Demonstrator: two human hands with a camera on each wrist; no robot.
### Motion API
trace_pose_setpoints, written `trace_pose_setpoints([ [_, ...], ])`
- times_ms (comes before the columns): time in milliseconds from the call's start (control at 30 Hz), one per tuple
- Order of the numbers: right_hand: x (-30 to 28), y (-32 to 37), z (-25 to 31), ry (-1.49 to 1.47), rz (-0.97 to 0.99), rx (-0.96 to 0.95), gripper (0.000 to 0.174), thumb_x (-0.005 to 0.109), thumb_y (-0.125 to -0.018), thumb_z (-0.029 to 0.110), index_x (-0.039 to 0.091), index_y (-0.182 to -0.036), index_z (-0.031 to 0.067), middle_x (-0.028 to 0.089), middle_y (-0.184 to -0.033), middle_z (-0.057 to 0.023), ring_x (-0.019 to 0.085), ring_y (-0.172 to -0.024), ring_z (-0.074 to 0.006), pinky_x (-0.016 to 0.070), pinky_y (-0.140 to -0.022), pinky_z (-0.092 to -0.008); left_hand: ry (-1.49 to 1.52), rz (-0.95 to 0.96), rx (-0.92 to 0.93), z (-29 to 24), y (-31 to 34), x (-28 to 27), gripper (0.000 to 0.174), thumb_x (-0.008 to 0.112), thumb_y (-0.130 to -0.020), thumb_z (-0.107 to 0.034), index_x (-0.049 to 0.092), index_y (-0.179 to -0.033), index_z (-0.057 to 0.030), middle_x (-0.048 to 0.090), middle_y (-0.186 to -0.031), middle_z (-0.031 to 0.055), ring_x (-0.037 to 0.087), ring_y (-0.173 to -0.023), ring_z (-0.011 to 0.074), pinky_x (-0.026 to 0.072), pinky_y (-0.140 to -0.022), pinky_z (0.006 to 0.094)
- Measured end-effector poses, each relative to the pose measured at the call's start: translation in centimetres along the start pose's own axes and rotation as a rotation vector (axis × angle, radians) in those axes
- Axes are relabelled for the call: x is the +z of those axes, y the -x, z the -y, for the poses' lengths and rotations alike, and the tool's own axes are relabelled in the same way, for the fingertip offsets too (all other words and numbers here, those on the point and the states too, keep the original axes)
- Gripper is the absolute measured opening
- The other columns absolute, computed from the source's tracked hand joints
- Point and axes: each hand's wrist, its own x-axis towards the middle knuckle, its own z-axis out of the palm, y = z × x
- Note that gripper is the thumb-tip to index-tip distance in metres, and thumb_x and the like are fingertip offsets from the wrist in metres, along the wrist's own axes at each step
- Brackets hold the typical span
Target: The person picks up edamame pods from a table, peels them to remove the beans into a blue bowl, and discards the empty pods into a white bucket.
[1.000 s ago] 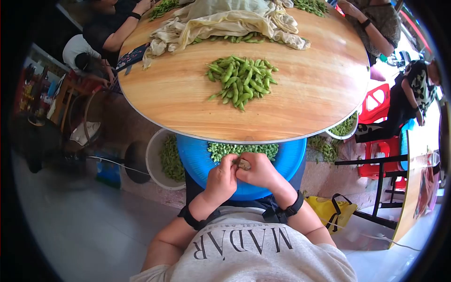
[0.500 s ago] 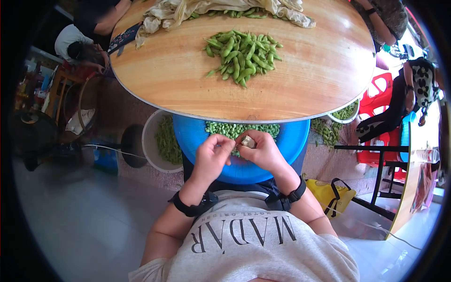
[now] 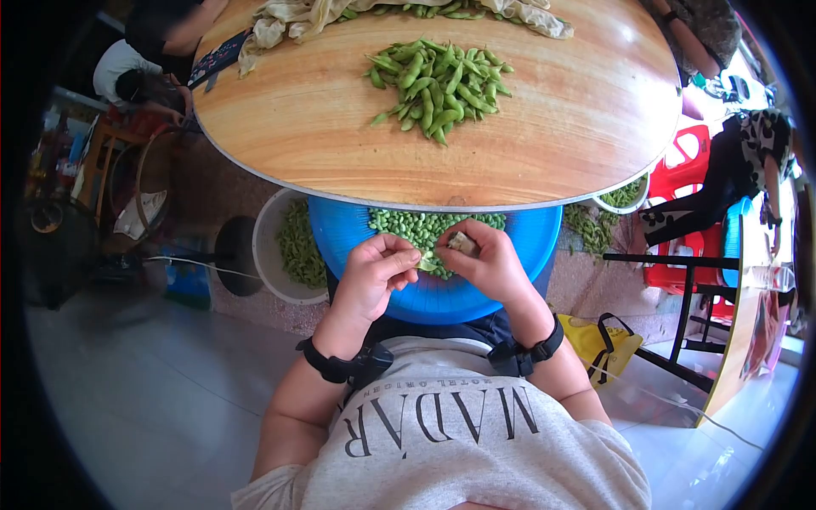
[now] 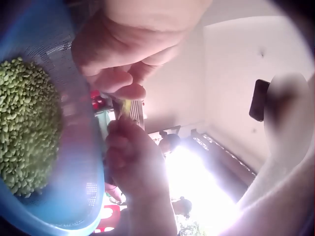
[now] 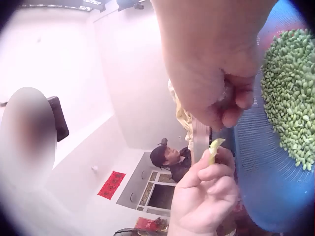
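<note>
My left hand [image 3: 370, 272] pinches a green soybean pod [image 3: 427, 262] between thumb and fingertips, above the blue basket [image 3: 544, 246]. In the right wrist view, the split-looking end of this pod [image 5: 215, 147] sticks up from the left fingers. Close beside it, my right hand [image 3: 495, 268] has its fingers curled round a small whitish-brown wad [image 3: 463, 244]; I cannot tell what the wad is. The right fingertips are right at the pod's end. Shelled green beans [image 3: 408, 225] cover the basket's bottom under both hands.
A heap of unshelled pods [image 3: 442, 89] lies on the round wooden table [image 3: 297, 136], whose edge overhangs the basket. A pale tub of pods [image 3: 270, 246] stands left, another tub [image 3: 642, 197] right. A yellow bag [image 3: 608, 344] rests on the floor. Other people are around the table.
My hands, together a second ago, have moved slightly apart, and the green pod now shows in the left fingers. The head view has tilted down, so the table sits higher in it.
</note>
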Motion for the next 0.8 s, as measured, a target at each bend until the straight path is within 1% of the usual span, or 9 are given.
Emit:
trace_pose_setpoints([
  [67, -0.1, 0.0, -0.5, 0.065, -0.081, -0.004, 0.014, 0.066, -0.077, 0.008, 0.058, -0.086, 0.0016, 0.056, -0.067, 0.0017, 0.051, -0.060, -0.0044, 0.0420, -0.053, -0.0186, -0.027, -0.040, 0.055, -0.2, 0.2, 0.3, 0.009, 0.062, -0.078, -0.004, 0.054, -0.082, -0.0039, 0.059, -0.070, 0.0048, 0.053, -0.051, 0.0089, 0.0364, -0.043, 0.0174],
  [200, 1.3, 0.4, 0.1, -0.019, -0.017, 0.033, 0.020, 0.068, -0.077, 0.018, 0.057, -0.079, 0.0007, 0.054, -0.062, -0.0001, 0.048, -0.057, -0.0049, 0.0401, -0.049, -0.0206, -0.082, -0.096, 0.185, 0.3, 0.6, 1.7, 0.011, 0.061, -0.077, -0.002, 0.051, -0.081, -0.0033, 0.059, -0.070, 0.0056, 0.054, -0.051, 0.0097, 0.0359, -0.042, 0.0179],
  [333, 1.3, 0.1, 1.2, -0.141, 0.023, 0.104, 0.017, 0.065, -0.078, 0.015, 0.056, -0.077, 0.0008, 0.056, -0.061, -0.0017, 0.051, -0.057, -0.0065, 0.0413, -0.049, -0.0214, 0.055, -0.148, 0.106, -0.2, 1.2, 2.3, 0.010, 0.059, -0.079, -0.002, 0.049, -0.082, -0.0030, 0.059, -0.072, 0.0072, 0.057, -0.055, 0.0114, 0.0379, -0.045, 0.0189],
  [400, 1.7, 0.1, 1.3, -0.158, 0.019, 0.081, 0.014, 0.064, -0.077, 0.013, 0.055, -0.076, 0.0008, 0.057, -0.061, -0.0021, 0.052, -0.056, -0.0073, 0.0419, -0.049, -0.0221, -0.038, -0.129, 0.228, -0.1, 1.6, 2.4, 0.009, 0.058, -0.080, -0.001, 0.049, -0.082, -0.0023, 0.059, -0.074, 0.0082, 0.058, -0.057, 0.0113, 0.0394, -0.047, 0.0192],
  [467, 2.0, -0.1, 1.1, -0.124, 0.012, 0.039, 0.012, 0.062, -0.075, 0.011, 0.055, -0.075, 0.0007, 0.057, -0.062, -0.0023, 0.053, -0.056, -0.0080, 0.0426, -0.049, -0.0230, -0.155, -0.139, 0.342, 0.3, 1.7, 2.3, 0.010, 0.058, -0.079, 0.001, 0.048, -0.081, -0.0016, 0.059, -0.074, 0.0080, 0.057, -0.058, 0.0101, 0.0403, -0.048, 0.0190],
  [500, 2.2, 0.0, 1.4, -0.067, -0.006, 0.033, 0.013, 0.062, -0.070, 0.010, 0.054, -0.072, -0.0002, 0.057, -0.059, -0.0065, 0.053, -0.055, -0.0105, 0.0430, -0.050, -0.0258, -0.186, -0.152, 0.357, 0.5, 1.8, 2.3, 0.010, 0.057, -0.079, 0.001, 0.049, -0.081, -0.0021, 0.059, -0.075, 0.0077, 0.057, -0.059, 0.0097, 0.0408, -0.048, 0.0192],
  [600, 2.4, -0.4, 0.7, 0.265, -0.031, -0.105, 0.014, 0.061, -0.069, 0.008, 0.056, -0.077, -0.0022, 0.060, -0.062, -0.0084, 0.058, -0.058, -0.0109, 0.0462, -0.050, -0.0254, -0.264, -0.181, 0.411, 1.0, 1.9, 2.0, 0.010, 0.057, -0.078, 0.004, 0.049, -0.080, -0.0020, 0.059, -0.076, 0.0069, 0.055, -0.061, 0.0083, 0.0428, -0.051, 0.0194],
  [733, 2.8, -0.8, 0.8, 0.472, -0.142, -0.272, 0.018, 0.060, -0.062, 0.007, 0.058, -0.078, -0.0009, 0.059, -0.066, -0.0150, 0.061, -0.062, -0.0268, 0.0471, -0.056, -0.0331, -0.300, -0.177, 0.478, 1.2, 1.8, 1.9, 0.010, 0.057, -0.078, 0.005, 0.049, -0.081, -0.0001, 0.059, -0.076, 0.0063, 0.056, -0.065, 0.0071, 0.0458, -0.056, 0.0195],
  [800, 2.6, -0.8, 0.8, 0.438, -0.112, -0.318, 0.016, 0.060, -0.062, 0.006, 0.055, -0.074, -0.0034, 0.056, -0.068, -0.0199, 0.056, -0.067, -0.0366, 0.0452, -0.059, -0.0404, -0.329, -0.184, 0.478, 1.0, 1.9, 1.8, 0.009, 0.057, -0.079, 0.004, 0.049, -0.081, -0.0010, 0.059, -0.076, 0.0058, 0.057, -0.065, 0.0078, 0.0446, -0.055, 0.0194],
])
